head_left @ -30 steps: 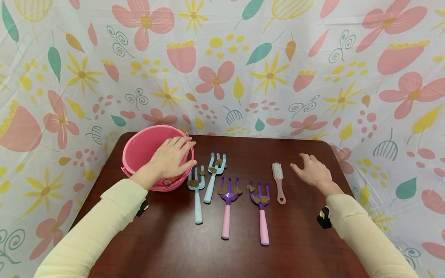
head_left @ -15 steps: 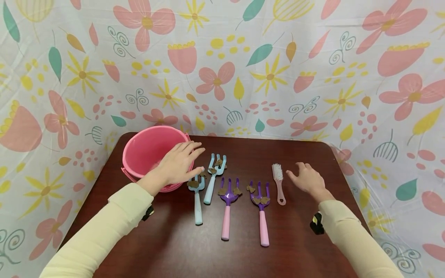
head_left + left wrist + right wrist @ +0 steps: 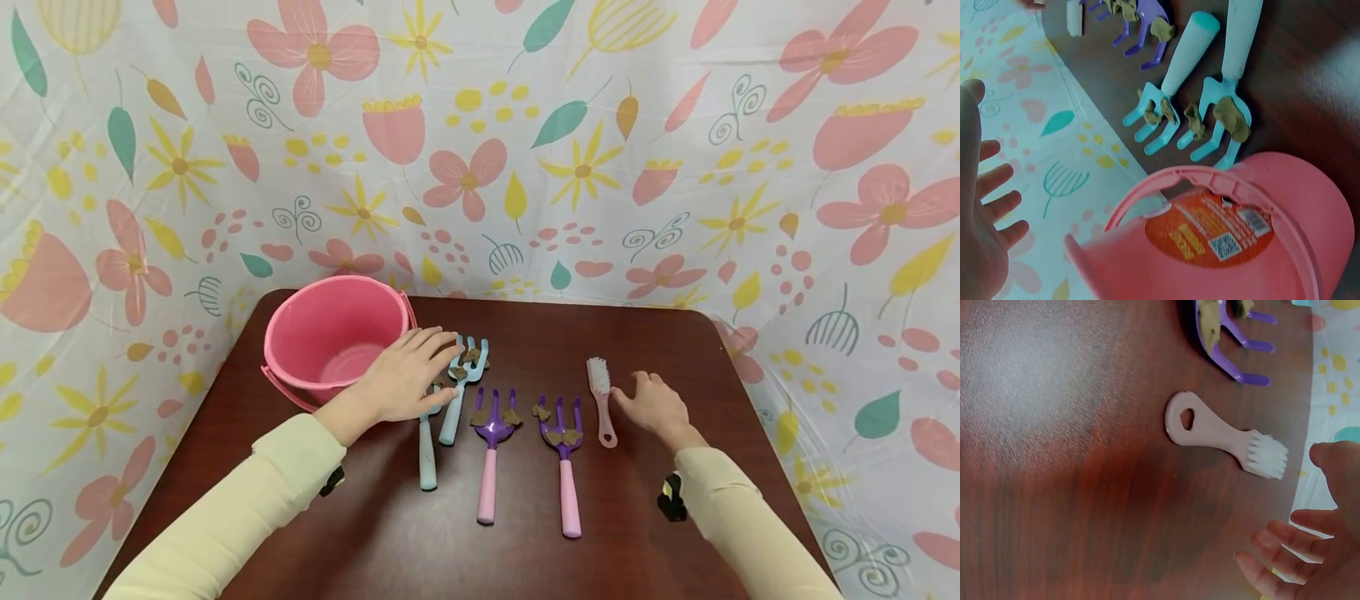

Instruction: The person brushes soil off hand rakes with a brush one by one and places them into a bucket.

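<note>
My left hand, fingers spread and holding nothing, hovers over two light-blue hand forks. One blue hand fork lies partly hidden beneath it; the other blue hand fork is just right of it. Brown clay-like lumps cling to their tines, as the left wrist view shows. My right hand is above the table beside a small pale-pink brush with white bristles. In the right wrist view its loosely bent fingers are apart from the brush and hold nothing.
A pink bucket stands at the table's back left, its handle hanging down. Two purple hand forks with pink handles, one left and one right, lie mid-table with brown lumps on them. A floral cloth hangs behind the dark table.
My left hand has moved right and nearer, from over the bucket's rim to above the blue hand forks. My right hand has come left and nearer, closer to the brush.
</note>
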A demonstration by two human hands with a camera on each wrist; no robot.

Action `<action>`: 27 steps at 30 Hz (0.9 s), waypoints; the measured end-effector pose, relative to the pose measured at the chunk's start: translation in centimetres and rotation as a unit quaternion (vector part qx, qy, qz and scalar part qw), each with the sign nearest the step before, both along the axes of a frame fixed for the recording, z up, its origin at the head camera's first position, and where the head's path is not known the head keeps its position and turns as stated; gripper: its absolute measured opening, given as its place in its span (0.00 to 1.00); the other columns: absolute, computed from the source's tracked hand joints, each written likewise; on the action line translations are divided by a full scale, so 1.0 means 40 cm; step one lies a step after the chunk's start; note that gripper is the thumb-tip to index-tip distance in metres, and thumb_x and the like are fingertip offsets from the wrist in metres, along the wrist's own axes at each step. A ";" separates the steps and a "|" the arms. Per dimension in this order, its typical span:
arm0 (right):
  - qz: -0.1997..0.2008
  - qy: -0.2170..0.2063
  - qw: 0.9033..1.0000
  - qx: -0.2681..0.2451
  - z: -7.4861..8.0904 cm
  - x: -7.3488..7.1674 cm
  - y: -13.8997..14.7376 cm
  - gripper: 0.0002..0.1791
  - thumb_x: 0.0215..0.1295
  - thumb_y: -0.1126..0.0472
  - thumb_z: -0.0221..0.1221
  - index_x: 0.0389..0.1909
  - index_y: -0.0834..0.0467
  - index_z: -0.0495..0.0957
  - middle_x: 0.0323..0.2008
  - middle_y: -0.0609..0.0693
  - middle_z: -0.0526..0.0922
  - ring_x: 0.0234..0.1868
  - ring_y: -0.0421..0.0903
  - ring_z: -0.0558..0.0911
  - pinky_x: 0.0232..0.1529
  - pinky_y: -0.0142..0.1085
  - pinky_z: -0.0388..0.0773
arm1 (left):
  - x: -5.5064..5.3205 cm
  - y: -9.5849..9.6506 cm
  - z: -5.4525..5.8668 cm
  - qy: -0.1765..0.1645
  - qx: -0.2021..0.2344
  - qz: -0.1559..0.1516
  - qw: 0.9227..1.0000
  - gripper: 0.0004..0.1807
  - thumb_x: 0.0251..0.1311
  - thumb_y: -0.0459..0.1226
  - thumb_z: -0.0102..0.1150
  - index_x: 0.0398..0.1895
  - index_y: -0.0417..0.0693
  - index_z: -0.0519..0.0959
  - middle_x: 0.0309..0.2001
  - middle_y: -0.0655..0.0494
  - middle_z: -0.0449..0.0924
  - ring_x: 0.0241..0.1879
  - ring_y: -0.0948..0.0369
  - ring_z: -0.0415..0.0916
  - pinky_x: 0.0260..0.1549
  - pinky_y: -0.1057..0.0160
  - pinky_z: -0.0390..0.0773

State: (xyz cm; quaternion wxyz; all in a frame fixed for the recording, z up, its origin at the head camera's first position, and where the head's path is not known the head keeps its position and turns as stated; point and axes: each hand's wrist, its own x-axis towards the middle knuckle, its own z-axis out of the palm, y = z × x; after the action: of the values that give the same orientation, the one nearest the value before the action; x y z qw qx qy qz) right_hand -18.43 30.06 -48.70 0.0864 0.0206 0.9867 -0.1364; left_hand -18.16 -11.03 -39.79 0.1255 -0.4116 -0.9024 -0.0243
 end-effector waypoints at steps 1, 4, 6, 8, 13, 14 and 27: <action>-0.002 -0.001 1.000 0.000 -0.004 0.002 -0.001 0.35 0.63 0.44 0.49 0.59 0.70 0.63 0.54 0.73 0.65 0.47 0.71 0.72 0.41 0.60 0.71 | 0.003 0.003 -0.003 0.000 0.000 -0.002 1.000 0.32 0.59 0.56 0.48 0.62 0.48 0.67 0.63 0.49 0.65 0.64 0.49 0.60 0.61 0.50 0.60; -0.009 -0.002 1.000 0.001 -0.018 0.008 -0.006 0.35 0.63 0.45 0.50 0.58 0.70 0.64 0.53 0.73 0.67 0.47 0.71 0.73 0.41 0.60 0.71 | 0.010 0.011 -0.012 -0.004 0.000 -0.004 1.000 0.32 0.59 0.56 0.48 0.63 0.49 0.67 0.62 0.48 0.65 0.64 0.49 0.59 0.61 0.50 0.59; -0.016 -0.004 1.000 0.002 -0.027 0.010 -0.008 0.34 0.62 0.45 0.50 0.57 0.70 0.64 0.52 0.72 0.67 0.46 0.71 0.73 0.41 0.59 0.71 | 0.014 0.016 -0.019 -0.006 -0.002 -0.006 1.000 0.32 0.59 0.57 0.47 0.63 0.50 0.67 0.62 0.48 0.65 0.64 0.50 0.59 0.62 0.51 0.59; -0.023 -0.007 1.000 0.001 -0.034 0.011 -0.011 0.34 0.62 0.45 0.51 0.56 0.70 0.65 0.51 0.72 0.68 0.45 0.72 0.73 0.40 0.59 0.72 | 0.018 0.019 -0.027 -0.007 -0.002 -0.007 1.000 0.33 0.59 0.57 0.48 0.63 0.49 0.67 0.62 0.48 0.65 0.64 0.50 0.60 0.62 0.51 0.59; -0.038 -0.020 0.999 -0.001 -0.049 0.014 -0.015 0.33 0.62 0.44 0.50 0.52 0.71 0.66 0.49 0.72 0.68 0.44 0.72 0.73 0.38 0.58 0.72 | 0.027 0.025 -0.046 -0.007 0.006 -0.012 1.000 0.33 0.58 0.57 0.49 0.61 0.48 0.68 0.62 0.50 0.65 0.63 0.50 0.61 0.61 0.50 0.60; -0.040 -0.022 0.999 -0.002 -0.053 0.014 -0.015 0.33 0.62 0.44 0.50 0.51 0.71 0.66 0.48 0.72 0.69 0.43 0.71 0.73 0.38 0.58 0.72 | 0.028 0.026 -0.050 -0.008 0.006 -0.012 1.000 0.33 0.58 0.57 0.49 0.62 0.48 0.68 0.62 0.50 0.65 0.63 0.50 0.61 0.61 0.50 0.60; -0.066 -0.041 0.997 -0.013 -0.082 0.020 -0.039 0.29 0.62 0.45 0.50 0.46 0.70 0.67 0.46 0.70 0.71 0.43 0.70 0.74 0.38 0.57 0.72 | 0.046 0.034 -0.106 -0.029 0.018 -0.010 0.999 0.34 0.57 0.57 0.51 0.62 0.48 0.67 0.61 0.50 0.65 0.61 0.53 0.63 0.59 0.52 0.61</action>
State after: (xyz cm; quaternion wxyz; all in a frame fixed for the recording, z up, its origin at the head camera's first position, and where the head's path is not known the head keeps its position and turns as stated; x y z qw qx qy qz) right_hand -17.61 28.50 -52.00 0.1177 0.0901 0.9769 -0.1537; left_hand -16.30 -9.67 -44.05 0.1063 -0.4170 -0.9011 -0.0539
